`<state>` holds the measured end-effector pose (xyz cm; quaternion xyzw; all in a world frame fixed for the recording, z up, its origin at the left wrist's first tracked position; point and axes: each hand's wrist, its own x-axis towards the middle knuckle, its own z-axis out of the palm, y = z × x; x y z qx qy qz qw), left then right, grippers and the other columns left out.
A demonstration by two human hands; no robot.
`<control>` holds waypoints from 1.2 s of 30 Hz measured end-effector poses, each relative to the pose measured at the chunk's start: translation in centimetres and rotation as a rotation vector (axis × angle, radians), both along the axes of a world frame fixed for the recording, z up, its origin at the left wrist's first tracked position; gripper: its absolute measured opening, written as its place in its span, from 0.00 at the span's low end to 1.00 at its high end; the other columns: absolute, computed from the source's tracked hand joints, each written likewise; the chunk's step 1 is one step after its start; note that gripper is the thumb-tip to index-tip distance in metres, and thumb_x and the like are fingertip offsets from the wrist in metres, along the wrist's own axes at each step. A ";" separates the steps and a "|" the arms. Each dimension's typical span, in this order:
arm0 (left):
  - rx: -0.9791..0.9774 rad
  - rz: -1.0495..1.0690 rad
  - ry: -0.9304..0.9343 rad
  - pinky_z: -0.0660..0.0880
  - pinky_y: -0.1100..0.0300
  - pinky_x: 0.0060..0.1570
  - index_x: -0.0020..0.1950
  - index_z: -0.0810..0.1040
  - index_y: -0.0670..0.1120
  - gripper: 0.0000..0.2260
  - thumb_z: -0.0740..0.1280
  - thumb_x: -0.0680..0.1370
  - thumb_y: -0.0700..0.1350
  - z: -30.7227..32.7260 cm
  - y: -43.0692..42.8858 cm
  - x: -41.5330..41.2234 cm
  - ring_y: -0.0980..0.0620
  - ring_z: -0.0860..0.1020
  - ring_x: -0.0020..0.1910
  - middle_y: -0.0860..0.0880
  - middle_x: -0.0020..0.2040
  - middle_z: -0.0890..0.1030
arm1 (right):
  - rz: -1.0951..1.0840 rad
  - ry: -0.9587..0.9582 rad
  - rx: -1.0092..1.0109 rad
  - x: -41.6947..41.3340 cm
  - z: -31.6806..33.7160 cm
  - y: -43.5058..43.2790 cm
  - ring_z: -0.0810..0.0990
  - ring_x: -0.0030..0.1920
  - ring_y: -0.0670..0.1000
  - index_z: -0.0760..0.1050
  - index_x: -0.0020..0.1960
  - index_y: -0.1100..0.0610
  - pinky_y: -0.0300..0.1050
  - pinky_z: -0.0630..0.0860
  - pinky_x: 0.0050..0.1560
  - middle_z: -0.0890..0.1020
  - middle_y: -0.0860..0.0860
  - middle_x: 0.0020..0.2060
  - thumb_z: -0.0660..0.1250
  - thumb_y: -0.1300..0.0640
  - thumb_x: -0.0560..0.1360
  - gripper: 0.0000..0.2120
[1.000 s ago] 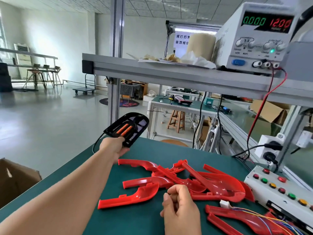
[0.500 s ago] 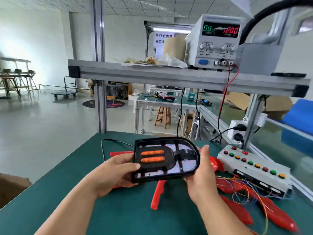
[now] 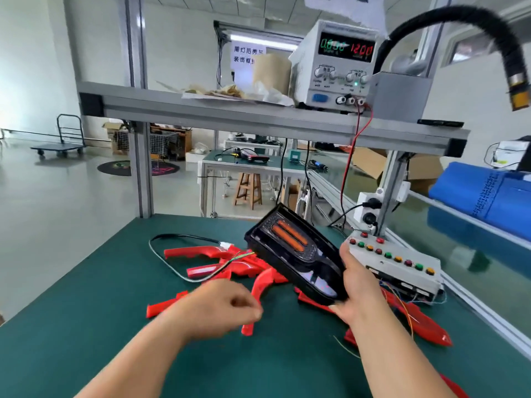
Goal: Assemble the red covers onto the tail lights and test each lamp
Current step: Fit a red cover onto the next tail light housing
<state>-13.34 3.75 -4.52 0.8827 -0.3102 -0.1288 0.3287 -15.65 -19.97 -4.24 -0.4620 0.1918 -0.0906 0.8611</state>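
Note:
My right hand [image 3: 357, 285] grips the near end of a black tail light [image 3: 293, 254] with two orange strips, holding it tilted above the green bench. Its black cable [image 3: 169, 262] trails left across the bench to a white connector. My left hand [image 3: 221, 307] is blurred, fingers loosely curled, holding nothing, just above a curved red cover [image 3: 263, 285]. Several more red covers [image 3: 201, 251] lie in a heap under and behind the lamp, and others lie at the right [image 3: 419, 317].
A white test box with coloured buttons [image 3: 396, 262] sits at the right with thin wires spilling out. A power supply [image 3: 336, 67] reading 12.00 stands on the shelf above. A black hose [image 3: 488, 33] hangs at top right. A blue crate [image 3: 488, 193] sits beyond the rail.
My left hand has let go of the tail light and dropped toward the red covers. The right hand alone now holds the lamp, tilted and shifted right.

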 end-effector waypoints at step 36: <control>-0.634 0.194 -0.216 0.74 0.60 0.58 0.49 0.83 0.63 0.21 0.71 0.74 0.34 0.6 0.9 3.8 0.56 0.81 0.51 0.56 0.49 0.83 | 0.168 0.085 -0.324 0.8 -3.2 1.3 0.85 0.48 0.60 0.80 0.58 0.56 0.64 0.78 0.58 0.86 0.58 0.48 0.62 0.42 0.79 0.20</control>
